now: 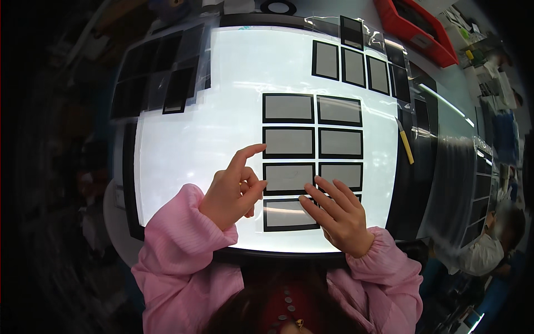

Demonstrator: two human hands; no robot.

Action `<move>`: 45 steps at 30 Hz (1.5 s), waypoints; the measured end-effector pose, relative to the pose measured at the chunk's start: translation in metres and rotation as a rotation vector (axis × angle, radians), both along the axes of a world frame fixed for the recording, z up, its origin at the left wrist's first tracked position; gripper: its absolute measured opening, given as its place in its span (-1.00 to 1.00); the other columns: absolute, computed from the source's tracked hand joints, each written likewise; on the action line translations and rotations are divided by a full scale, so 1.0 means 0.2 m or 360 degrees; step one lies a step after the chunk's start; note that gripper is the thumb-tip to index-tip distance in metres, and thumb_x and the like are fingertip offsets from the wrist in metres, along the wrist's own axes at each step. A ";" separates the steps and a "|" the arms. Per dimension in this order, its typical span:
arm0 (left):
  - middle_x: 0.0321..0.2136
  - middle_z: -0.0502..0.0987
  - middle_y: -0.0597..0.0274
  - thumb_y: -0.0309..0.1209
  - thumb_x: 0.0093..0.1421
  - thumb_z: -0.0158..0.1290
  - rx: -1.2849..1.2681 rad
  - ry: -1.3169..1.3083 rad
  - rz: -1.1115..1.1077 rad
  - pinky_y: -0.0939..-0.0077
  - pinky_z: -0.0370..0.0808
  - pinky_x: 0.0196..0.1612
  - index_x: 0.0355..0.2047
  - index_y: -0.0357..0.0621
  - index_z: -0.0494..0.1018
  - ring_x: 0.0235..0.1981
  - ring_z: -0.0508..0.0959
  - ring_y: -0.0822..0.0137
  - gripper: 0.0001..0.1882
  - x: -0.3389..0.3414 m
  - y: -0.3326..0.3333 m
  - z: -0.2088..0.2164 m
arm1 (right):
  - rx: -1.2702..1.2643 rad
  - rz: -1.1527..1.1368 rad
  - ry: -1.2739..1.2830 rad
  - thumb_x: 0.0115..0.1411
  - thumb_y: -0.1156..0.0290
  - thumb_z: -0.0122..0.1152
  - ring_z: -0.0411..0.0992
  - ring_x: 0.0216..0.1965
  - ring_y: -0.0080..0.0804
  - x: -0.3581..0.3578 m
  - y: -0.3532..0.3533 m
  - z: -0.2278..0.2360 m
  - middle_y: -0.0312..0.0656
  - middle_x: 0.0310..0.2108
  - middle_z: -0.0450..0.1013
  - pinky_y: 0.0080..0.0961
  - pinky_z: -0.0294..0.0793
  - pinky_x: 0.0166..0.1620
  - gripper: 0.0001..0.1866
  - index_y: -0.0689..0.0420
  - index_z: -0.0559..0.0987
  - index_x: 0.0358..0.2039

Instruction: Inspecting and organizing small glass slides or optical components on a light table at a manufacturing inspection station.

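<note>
Red bin beyond lit table, far right; dark contents, unclear. Grey panels paired mid-table. Left hand half-curled, thumb and forefinger apart, at their edge; right hand open over lower ones.

Lit wht panel | blk-framed grey rects | dk-patched clr sheets, upper L | ylw-hdl knife, R

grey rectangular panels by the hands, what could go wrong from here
The bare left hand and bare right hand might leave smudges on the grey, black-bordered rectangular panels. These lie in close rows, so a nudge could skew them. The slim yellow tool with a thin pointed tip could nick a reaching hand.
</note>
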State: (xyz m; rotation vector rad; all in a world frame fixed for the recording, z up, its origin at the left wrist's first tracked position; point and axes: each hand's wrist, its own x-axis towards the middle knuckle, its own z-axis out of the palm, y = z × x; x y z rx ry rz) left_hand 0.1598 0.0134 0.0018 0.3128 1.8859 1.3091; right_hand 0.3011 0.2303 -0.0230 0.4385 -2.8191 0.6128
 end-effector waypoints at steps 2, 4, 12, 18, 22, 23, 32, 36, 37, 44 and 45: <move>-0.62 0.47 0.33 -0.64 0.26 0.01 -0.0044 0.0017 0.0018 0.66 0.40 -0.67 0.33 -0.13 0.11 -0.74 0.48 0.54 -0.36 0.00 0.00 0.01 | 0.0006 0.0006 -0.0006 0.10 0.65 0.18 0.41 0.21 -0.12 0.00 0.00 0.00 -0.20 0.12 0.51 -0.12 0.38 0.23 -0.55 0.05 0.61 0.02; -0.62 0.46 0.33 -0.65 0.26 0.01 -0.0019 0.0002 0.0026 0.66 0.40 -0.67 0.33 -0.13 0.11 -0.73 0.48 0.53 -0.36 0.00 -0.01 0.00 | -0.0009 0.0022 -0.0028 0.09 0.66 0.18 0.41 0.21 -0.11 0.00 -0.01 0.00 -0.20 0.13 0.50 -0.12 0.38 0.23 -0.53 0.05 0.60 0.04; -0.61 0.46 0.31 -0.65 0.27 -0.01 0.0038 -0.0056 0.0035 0.64 0.44 -0.66 0.33 -0.12 0.11 -0.72 0.50 0.52 -0.37 0.00 -0.01 -0.02 | -0.0026 0.0012 -0.0029 0.07 0.67 0.19 0.41 0.21 -0.12 0.00 0.00 0.00 -0.19 0.15 0.48 -0.10 0.38 0.23 -0.50 0.04 0.59 0.06; -0.61 0.45 0.32 -0.63 0.29 -0.02 0.0048 -0.0075 0.0042 0.65 0.45 -0.65 0.33 -0.12 0.11 -0.73 0.49 0.52 -0.39 0.00 -0.01 -0.02 | -0.0021 0.0009 -0.0022 0.07 0.65 0.20 0.41 0.22 -0.15 0.01 0.00 -0.01 -0.20 0.15 0.48 -0.10 0.38 0.23 -0.49 0.01 0.59 0.07; -0.61 0.45 0.32 -0.63 0.28 -0.02 0.0045 -0.0072 0.0043 0.65 0.45 -0.66 0.33 -0.12 0.11 -0.73 0.49 0.53 -0.39 0.00 0.00 -0.01 | -0.0014 0.0012 -0.0028 0.07 0.65 0.20 0.40 0.22 -0.15 0.00 0.00 -0.01 -0.21 0.16 0.47 -0.09 0.38 0.23 -0.48 -0.01 0.58 0.08; -0.61 0.44 0.33 -0.63 0.28 -0.02 0.0042 -0.0057 0.0042 0.65 0.45 -0.66 0.32 -0.12 0.11 -0.73 0.49 0.53 -0.39 0.00 -0.01 -0.02 | -0.0014 0.0011 -0.0028 0.07 0.65 0.20 0.40 0.22 -0.15 0.00 0.00 -0.01 -0.21 0.16 0.47 -0.09 0.38 0.23 -0.48 -0.01 0.58 0.08; -0.65 0.42 0.34 -0.61 0.29 -0.01 0.0002 -0.0005 0.0028 0.60 0.46 -0.64 0.31 -0.13 0.13 -0.72 0.48 0.52 -0.41 0.00 0.00 -0.01 | 0.0021 0.0019 -0.0048 0.06 0.66 0.19 0.39 0.23 -0.16 0.00 -0.01 -0.01 -0.22 0.17 0.46 -0.10 0.37 0.23 -0.48 0.01 0.58 0.07; -0.65 0.42 0.34 -0.59 0.30 -0.02 -0.0037 0.0027 0.0017 0.59 0.46 -0.64 0.30 -0.13 0.13 -0.73 0.48 0.51 -0.43 0.00 0.00 0.00 | 0.0043 0.0026 -0.0065 0.05 0.68 0.18 0.37 0.24 -0.16 0.00 -0.01 -0.01 -0.24 0.18 0.46 -0.08 0.34 0.25 -0.47 0.01 0.58 0.07; -0.65 0.42 0.34 -0.59 0.30 -0.02 -0.0047 0.0030 0.0030 0.59 0.46 -0.64 0.30 -0.13 0.13 -0.73 0.48 0.51 -0.43 0.00 0.00 0.00 | 0.0060 0.0020 -0.0070 0.05 0.69 0.17 0.37 0.24 -0.16 0.00 -0.01 -0.01 -0.24 0.18 0.46 -0.08 0.32 0.26 -0.46 0.01 0.58 0.07; -0.65 0.41 0.37 -0.60 0.28 0.00 -0.0041 0.0045 0.0021 0.64 0.45 -0.67 0.28 -0.16 0.15 -0.74 0.48 0.55 -0.43 0.01 0.01 0.00 | 0.0069 0.0008 -0.0062 0.05 0.69 0.16 0.37 0.24 -0.17 0.01 -0.01 -0.01 -0.25 0.18 0.46 -0.08 0.31 0.26 -0.46 -0.01 0.59 0.07; -0.65 0.41 0.37 -0.60 0.28 0.00 -0.0042 0.0047 0.0024 0.64 0.45 -0.67 0.28 -0.16 0.15 -0.74 0.48 0.55 -0.43 0.01 0.01 0.00 | 0.0084 0.0003 -0.0059 0.06 0.69 0.16 0.37 0.24 -0.17 0.01 -0.02 -0.01 -0.25 0.18 0.46 -0.08 0.31 0.26 -0.46 -0.01 0.59 0.07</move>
